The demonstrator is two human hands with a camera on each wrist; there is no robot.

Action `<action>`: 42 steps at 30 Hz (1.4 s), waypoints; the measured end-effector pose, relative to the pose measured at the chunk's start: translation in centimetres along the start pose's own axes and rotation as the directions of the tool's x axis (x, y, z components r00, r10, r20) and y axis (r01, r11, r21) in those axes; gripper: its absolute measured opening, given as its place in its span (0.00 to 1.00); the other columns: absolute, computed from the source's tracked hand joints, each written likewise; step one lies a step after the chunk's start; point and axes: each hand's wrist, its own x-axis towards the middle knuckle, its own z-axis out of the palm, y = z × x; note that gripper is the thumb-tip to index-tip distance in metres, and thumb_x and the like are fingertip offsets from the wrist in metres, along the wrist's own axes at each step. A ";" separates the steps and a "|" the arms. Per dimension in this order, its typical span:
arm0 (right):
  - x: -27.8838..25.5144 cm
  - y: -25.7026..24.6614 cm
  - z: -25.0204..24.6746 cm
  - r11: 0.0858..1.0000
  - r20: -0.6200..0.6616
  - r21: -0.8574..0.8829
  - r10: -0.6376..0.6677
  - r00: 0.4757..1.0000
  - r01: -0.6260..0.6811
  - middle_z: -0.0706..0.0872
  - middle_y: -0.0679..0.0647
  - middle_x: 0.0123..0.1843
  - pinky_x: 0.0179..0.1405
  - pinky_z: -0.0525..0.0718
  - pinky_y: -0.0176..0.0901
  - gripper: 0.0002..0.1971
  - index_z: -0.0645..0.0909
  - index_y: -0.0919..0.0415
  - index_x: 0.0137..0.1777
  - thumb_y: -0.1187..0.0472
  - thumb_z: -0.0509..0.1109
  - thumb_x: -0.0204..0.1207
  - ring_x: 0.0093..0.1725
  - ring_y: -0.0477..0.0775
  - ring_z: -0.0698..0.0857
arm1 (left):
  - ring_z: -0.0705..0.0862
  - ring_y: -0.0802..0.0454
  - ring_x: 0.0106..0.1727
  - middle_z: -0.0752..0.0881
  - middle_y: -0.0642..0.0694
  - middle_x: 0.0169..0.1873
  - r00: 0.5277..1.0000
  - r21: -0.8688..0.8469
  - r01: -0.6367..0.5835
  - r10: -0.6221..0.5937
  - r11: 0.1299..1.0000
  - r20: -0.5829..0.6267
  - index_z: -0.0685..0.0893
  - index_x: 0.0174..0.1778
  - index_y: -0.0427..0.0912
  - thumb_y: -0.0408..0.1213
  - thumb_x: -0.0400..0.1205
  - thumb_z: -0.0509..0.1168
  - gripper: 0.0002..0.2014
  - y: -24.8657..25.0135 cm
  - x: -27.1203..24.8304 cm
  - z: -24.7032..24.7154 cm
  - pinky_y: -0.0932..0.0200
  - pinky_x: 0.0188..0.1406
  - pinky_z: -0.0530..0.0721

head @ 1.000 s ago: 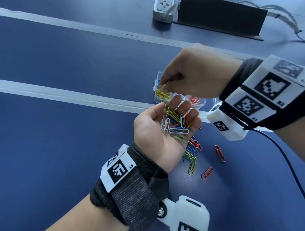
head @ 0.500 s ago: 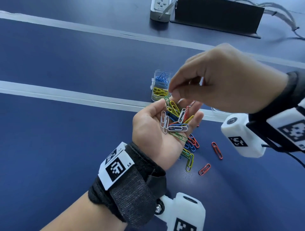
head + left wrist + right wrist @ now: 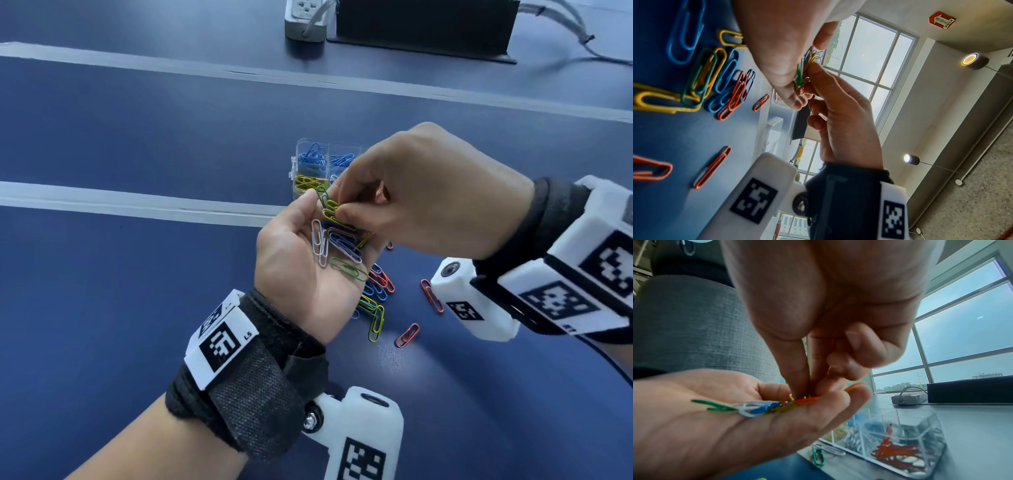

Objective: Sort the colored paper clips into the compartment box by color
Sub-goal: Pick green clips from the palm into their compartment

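Observation:
My left hand [image 3: 294, 274] lies palm up and carries a heap of colored paper clips [image 3: 342, 246]: white, green, yellow, blue and red. My right hand [image 3: 339, 212] reaches down into the heap, and its thumb and forefinger pinch a clip among the yellow ones [image 3: 795, 402]; which clip exactly is unclear. Just behind the hands stands the clear compartment box [image 3: 310, 147], with blue clips [image 3: 313, 157] and yellow clips [image 3: 308, 181] in separate cells. The right wrist view shows its cell of red clips [image 3: 896, 452]. Most of the box is hidden behind my right hand.
Loose clips [image 3: 376, 291] lie on the blue table under my left hand, with two red ones [image 3: 431, 294] [image 3: 407, 335] off to the right. A green and a white clip [image 3: 818, 456] lie beside the box. A power strip [image 3: 305, 17] and a black stand [image 3: 421, 27] sit at the far edge.
My right hand has come back from over the box, dropped to my left palm and now pinches into the heap. My left hand has barely moved.

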 end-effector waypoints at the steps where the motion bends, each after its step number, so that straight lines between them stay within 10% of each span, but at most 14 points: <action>1: 0.0 0.0 0.0 1.000 -0.009 0.006 0.004 1.000 -0.004 0.91 0.49 0.40 0.43 0.84 0.49 0.09 0.88 0.50 0.42 0.50 0.68 0.69 0.39 0.54 0.86 | 0.89 0.48 0.40 0.90 0.42 0.38 1.000 0.008 0.006 -0.006 1.000 0.001 0.90 0.38 0.35 0.41 0.85 0.49 0.25 0.0 0.0 0.0 0.47 0.57 0.81; 7: 0.2 -0.5 0.4 0.999 0.017 -0.040 0.003 1.000 -0.003 0.87 0.47 0.35 0.40 0.86 0.52 0.13 0.87 0.45 0.40 0.42 0.65 0.65 0.38 0.55 0.85 | 0.87 0.50 0.34 0.88 0.43 0.35 0.999 -0.040 0.028 -0.030 0.999 -0.038 0.88 0.35 0.36 0.40 0.84 0.51 0.22 0.1 0.1 0.0 0.57 0.43 0.84; 17: 0.6 0.1 -0.2 0.999 -0.049 0.024 -0.039 0.998 0.040 0.89 0.46 0.33 0.40 0.81 0.42 0.08 0.89 0.52 0.42 0.53 0.70 0.72 0.34 0.46 0.83 | 0.82 0.41 0.59 0.83 0.40 0.53 0.998 -0.045 0.025 -0.027 0.999 -0.057 0.81 0.57 0.39 0.40 0.85 0.52 0.15 0.4 0.1 0.3 0.42 0.63 0.79; 20: 0.8 0.5 -0.6 0.965 -0.031 0.261 -0.001 1.000 0.010 0.91 0.50 0.34 0.37 0.85 0.43 0.05 0.90 0.55 0.42 0.60 0.72 0.73 0.30 0.43 0.85 | 0.84 0.40 0.56 0.85 0.39 0.52 0.999 -0.050 0.020 -0.023 0.999 -0.049 0.85 0.49 0.37 0.40 0.85 0.52 0.17 0.4 0.1 0.3 0.41 0.63 0.79; 26: 0.4 1.4 -1.3 0.504 0.137 0.836 0.192 0.972 -0.217 0.87 0.52 0.28 0.22 0.82 0.33 0.09 0.85 0.61 0.47 0.70 0.64 0.77 0.26 0.48 0.82 | 0.84 0.38 0.57 0.86 0.35 0.54 1.000 -0.063 0.009 -0.011 0.998 -0.028 0.81 0.61 0.35 0.40 0.85 0.49 0.20 0.9 0.2 0.1 0.42 0.66 0.77; 30: 0.3 2.4 -1.9 0.169 0.367 0.901 0.192 0.910 -0.399 0.75 0.53 0.27 0.15 0.70 0.31 0.11 0.78 0.58 0.36 0.64 0.53 0.71 0.23 0.49 0.72 | 0.82 0.37 0.61 0.82 0.33 0.62 1.000 -0.051 0.026 -0.027 0.998 -0.011 0.81 0.56 0.36 0.40 0.85 0.49 0.17 1.0 0.1 0.1 0.43 0.65 0.77; 32: 0.1 2.5 -1.6 0.239 0.368 0.884 0.173 0.913 -0.402 0.71 0.52 0.26 0.15 0.59 0.31 0.08 0.76 0.57 0.33 0.59 0.60 0.71 0.23 0.48 0.63 | 0.83 0.37 0.61 0.83 0.33 0.62 0.999 -0.051 0.033 -0.034 0.998 -0.008 0.81 0.56 0.36 0.40 0.85 0.49 0.18 0.9 0.2 0.0 0.43 0.65 0.77; 37: -1.2 2.0 -0.4 0.940 0.095 0.337 0.016 0.995 -0.047 0.77 0.38 0.18 0.20 0.64 0.26 0.01 0.88 0.52 0.37 0.57 0.77 0.67 0.18 0.44 0.70 | 0.80 0.38 0.66 0.81 0.32 0.64 0.999 -0.060 0.038 -0.039 0.997 -0.008 0.79 0.60 0.36 0.40 0.85 0.48 0.18 0.9 0.1 0.0 0.45 0.68 0.72; 42: -1.1 2.2 0.1 0.989 0.038 0.133 -0.066 0.997 0.061 0.74 0.20 0.20 0.30 0.69 0.17 0.02 0.89 0.53 0.39 0.61 0.76 0.68 0.25 0.32 0.77 | 0.84 0.40 0.56 0.83 0.33 0.60 0.999 -0.054 0.045 -0.046 0.998 -0.027 0.79 0.59 0.36 0.40 0.84 0.48 0.18 1.0 0.2 0.0 0.48 0.63 0.73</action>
